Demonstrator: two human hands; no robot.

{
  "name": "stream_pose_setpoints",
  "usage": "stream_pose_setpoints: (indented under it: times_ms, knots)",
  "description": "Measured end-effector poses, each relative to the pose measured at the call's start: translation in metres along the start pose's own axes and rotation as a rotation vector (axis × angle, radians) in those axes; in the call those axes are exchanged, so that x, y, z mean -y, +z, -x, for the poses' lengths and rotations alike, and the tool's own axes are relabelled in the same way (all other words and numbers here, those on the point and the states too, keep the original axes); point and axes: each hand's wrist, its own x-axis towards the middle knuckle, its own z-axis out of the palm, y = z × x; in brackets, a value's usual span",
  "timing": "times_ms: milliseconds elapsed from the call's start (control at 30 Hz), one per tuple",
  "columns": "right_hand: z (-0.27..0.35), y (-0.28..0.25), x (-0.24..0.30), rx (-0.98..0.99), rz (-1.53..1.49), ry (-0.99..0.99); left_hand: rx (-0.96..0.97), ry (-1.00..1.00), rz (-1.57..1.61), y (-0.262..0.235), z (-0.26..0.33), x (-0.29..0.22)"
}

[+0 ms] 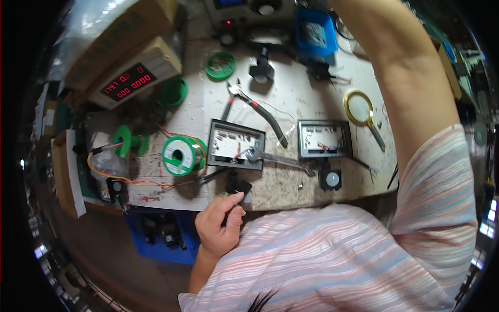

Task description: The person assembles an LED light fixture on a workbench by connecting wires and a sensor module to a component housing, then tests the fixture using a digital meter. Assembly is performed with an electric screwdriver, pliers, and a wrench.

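Note:
My left hand (220, 222) is at the table's front edge with its fingers curled. Its fingertips are beside a small black sensor head (239, 187); what the fingers close on is hidden. Just beyond lies an open black housing (236, 144) with a white circuit board and thin wires. A wrench (283, 159) rests with one end in that housing. To the right sits a second open housing (324, 139), with another black sensor head with a pale dome (330, 179) below it. My right arm (410, 67) reaches far forward, its hand beyond the top of the picture.
Red-handled cutters (260, 112), a solder spool (183, 156) and a magnifying glass (364, 114) lie on the table. Farther back are a green dish (220, 66), a blue parts bin (315, 32) and a digital display unit (132, 78). A blue crate (161, 249) stands below the left edge.

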Motion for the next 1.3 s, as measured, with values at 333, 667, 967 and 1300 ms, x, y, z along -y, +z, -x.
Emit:
stream_pose_setpoints:
  times_ms: [333,667,967,1300]
  knots:
    - [-0.061,-0.088,-0.043,-0.176,0.225,-0.212,0.233,0.228,0.022,0.013,-0.026,-0.001]
    - [0.133,-0.067,-0.081,0.134,0.839,-0.392,0.137,-0.047,0.166,0.021,0.000,0.001]
    - [0.236,-0.050,-0.150,0.025,0.592,0.108,0.281,0.166,0.011,0.046,-0.017,-0.015]
    - [0.314,-0.141,-0.009,-0.198,0.743,-0.117,0.254,0.106,0.081,0.062,0.002,-0.014]
